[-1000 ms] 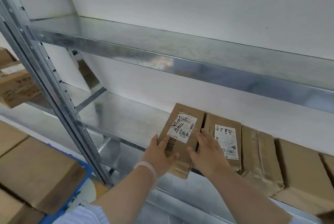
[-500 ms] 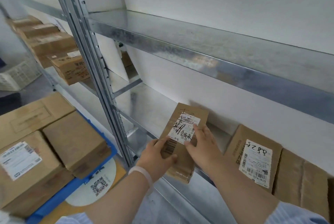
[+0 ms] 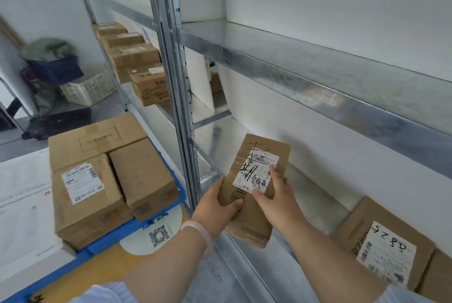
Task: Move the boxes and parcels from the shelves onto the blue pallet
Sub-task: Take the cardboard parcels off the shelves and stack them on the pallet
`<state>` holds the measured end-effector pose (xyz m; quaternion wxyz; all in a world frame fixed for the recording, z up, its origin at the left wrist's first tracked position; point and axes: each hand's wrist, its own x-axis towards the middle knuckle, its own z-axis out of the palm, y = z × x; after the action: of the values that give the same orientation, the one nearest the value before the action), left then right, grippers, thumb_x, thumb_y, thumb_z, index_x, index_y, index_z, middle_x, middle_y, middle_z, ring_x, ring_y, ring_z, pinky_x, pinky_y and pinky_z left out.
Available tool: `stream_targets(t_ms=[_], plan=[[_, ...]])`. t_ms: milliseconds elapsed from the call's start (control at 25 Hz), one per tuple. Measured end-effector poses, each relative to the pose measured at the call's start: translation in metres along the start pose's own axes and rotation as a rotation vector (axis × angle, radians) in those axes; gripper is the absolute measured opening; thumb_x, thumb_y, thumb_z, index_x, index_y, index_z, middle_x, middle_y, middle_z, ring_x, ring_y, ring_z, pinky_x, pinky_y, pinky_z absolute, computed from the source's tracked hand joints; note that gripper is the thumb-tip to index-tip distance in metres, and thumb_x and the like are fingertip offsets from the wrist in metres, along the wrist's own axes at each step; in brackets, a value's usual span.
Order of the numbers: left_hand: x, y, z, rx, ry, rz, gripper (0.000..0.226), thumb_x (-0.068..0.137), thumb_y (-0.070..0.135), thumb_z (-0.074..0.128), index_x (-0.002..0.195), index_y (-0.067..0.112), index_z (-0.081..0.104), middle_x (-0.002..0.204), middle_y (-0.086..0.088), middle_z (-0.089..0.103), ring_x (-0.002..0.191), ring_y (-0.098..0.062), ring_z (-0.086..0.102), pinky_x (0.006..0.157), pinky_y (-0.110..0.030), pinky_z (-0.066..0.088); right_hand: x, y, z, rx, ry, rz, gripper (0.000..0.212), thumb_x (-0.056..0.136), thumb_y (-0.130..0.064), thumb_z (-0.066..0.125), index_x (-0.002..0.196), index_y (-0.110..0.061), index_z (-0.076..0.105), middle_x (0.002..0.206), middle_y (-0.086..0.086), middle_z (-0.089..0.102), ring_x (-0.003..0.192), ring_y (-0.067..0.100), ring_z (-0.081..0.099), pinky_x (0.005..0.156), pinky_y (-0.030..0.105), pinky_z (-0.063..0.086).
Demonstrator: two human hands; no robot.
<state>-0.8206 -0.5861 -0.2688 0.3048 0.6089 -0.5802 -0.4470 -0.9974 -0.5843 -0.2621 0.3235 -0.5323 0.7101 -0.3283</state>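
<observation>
A small brown box (image 3: 259,156) with a white label and black handwriting is held in front of the middle shelf (image 3: 315,187). My left hand (image 3: 217,207) grips its lower left edge and my right hand (image 3: 276,200) clasps its right side over the label. Left of the shelf upright lies the blue pallet (image 3: 102,246), carrying three brown boxes (image 3: 144,178). Another labelled box (image 3: 381,246) marked with handwritten digits rests on the shelf at the lower right.
A steel upright (image 3: 173,82) stands between the held box and the pallet. The upper shelf (image 3: 305,65) overhangs the hands. Several boxes (image 3: 137,67) sit on the far-left shelf bay. A white crate (image 3: 90,90) and blue bin (image 3: 56,67) stand on the floor beyond.
Both hands have drawn the small box leftward away from the other shelf boxes, and my view has swung left, bringing the pallet and its boxes into sight.
</observation>
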Motion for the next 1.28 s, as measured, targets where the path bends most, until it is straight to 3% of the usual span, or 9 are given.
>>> stream_targets(t_ms=[160,360,520,720,800,880,960,1160,1280], plan=[[-0.016,0.001,-0.051,-0.061,0.206,0.021,0.076,0.075,0.041,0.077,0.14,0.038,0.039,0.123,0.014,0.052,0.105,0.0,0.053,0.086,-0.018,0.042,0.001,-0.048,0.033,0.02,-0.02,-0.178,0.08,0.084,-0.048,0.064,0.148,-0.047,0.016,0.151,-0.003,0.025,0.133,0.015,0.036,0.102,0.037,0.037],[-0.052,-0.021,-0.132,-0.144,0.393,0.04,0.072,0.074,0.036,0.08,0.135,0.04,0.044,0.115,0.021,0.059,0.1,0.007,0.058,0.084,-0.016,0.048,-0.014,-0.106,0.087,0.056,-0.184,-0.332,0.083,0.083,-0.049,0.064,0.146,-0.053,0.01,0.154,0.003,0.018,0.137,0.021,0.03,0.106,0.043,0.036],[-0.07,-0.035,-0.182,-0.24,0.479,0.03,0.071,0.074,0.029,0.082,0.133,0.04,0.043,0.118,0.015,0.06,0.096,0.007,0.06,0.079,-0.018,0.051,-0.029,-0.146,0.126,0.065,-0.339,-0.376,0.09,0.087,-0.046,0.063,0.145,-0.055,-0.004,0.158,-0.01,0.013,0.139,0.016,0.024,0.107,0.037,0.028],[-0.083,-0.047,-0.242,-0.389,0.659,0.114,0.099,0.069,0.023,0.086,0.148,0.028,0.026,0.119,0.023,0.048,0.091,0.026,0.051,0.066,0.003,0.04,-0.05,-0.203,0.177,0.241,-0.267,-0.37,0.087,0.088,-0.045,0.062,0.144,-0.058,-0.003,0.155,-0.013,0.018,0.134,0.011,0.028,0.106,0.037,0.028],[-0.089,-0.056,-0.26,-0.482,0.647,0.112,0.103,0.067,0.025,0.087,0.147,0.034,0.023,0.118,0.021,0.052,0.099,0.018,0.055,0.08,-0.009,0.049,-0.06,-0.222,0.199,0.29,-0.255,-0.377,0.087,0.088,-0.047,0.061,0.143,-0.058,-0.006,0.154,-0.013,0.018,0.127,0.007,0.029,0.1,0.032,0.027],[-0.095,-0.07,-0.287,-0.55,0.657,0.094,0.08,0.069,0.022,0.086,0.131,0.042,0.039,0.119,0.01,0.059,0.109,-0.005,0.059,0.095,-0.038,0.052,-0.069,-0.242,0.226,0.295,-0.28,-0.397,0.088,0.087,-0.047,0.062,0.143,-0.059,-0.006,0.153,-0.013,0.017,0.124,0.006,0.03,0.098,0.029,0.026],[-0.101,-0.087,-0.323,-0.565,0.676,0.103,0.062,0.073,0.013,0.082,0.115,0.041,0.047,0.116,0.002,0.062,0.112,-0.018,0.058,0.095,-0.051,0.05,-0.075,-0.262,0.249,0.284,-0.292,-0.412,0.088,0.086,-0.049,0.063,0.143,-0.059,-0.003,0.153,-0.012,0.016,0.126,0.007,0.03,0.1,0.032,0.028],[-0.133,-0.134,-0.411,-0.559,0.619,0.073,0.058,0.074,0.006,0.08,0.114,0.035,0.049,0.118,-0.003,0.062,0.114,-0.02,0.057,0.088,-0.052,0.054,-0.057,-0.32,0.274,0.165,-0.152,-0.515,0.089,0.084,-0.054,0.063,0.146,-0.052,-0.001,0.157,-0.009,0.014,0.143,0.021,0.021,0.11,0.051,0.026],[-0.152,-0.156,-0.456,-0.568,0.543,0.033,0.061,0.071,0.007,0.081,0.116,0.034,0.05,0.119,-0.006,0.062,0.108,-0.019,0.062,0.082,-0.046,0.058,-0.046,-0.352,0.294,-0.027,-0.275,-0.59,0.09,0.082,-0.055,0.066,0.147,-0.05,0.004,0.159,-0.007,0.016,0.144,0.02,0.02,0.112,0.051,0.024]])
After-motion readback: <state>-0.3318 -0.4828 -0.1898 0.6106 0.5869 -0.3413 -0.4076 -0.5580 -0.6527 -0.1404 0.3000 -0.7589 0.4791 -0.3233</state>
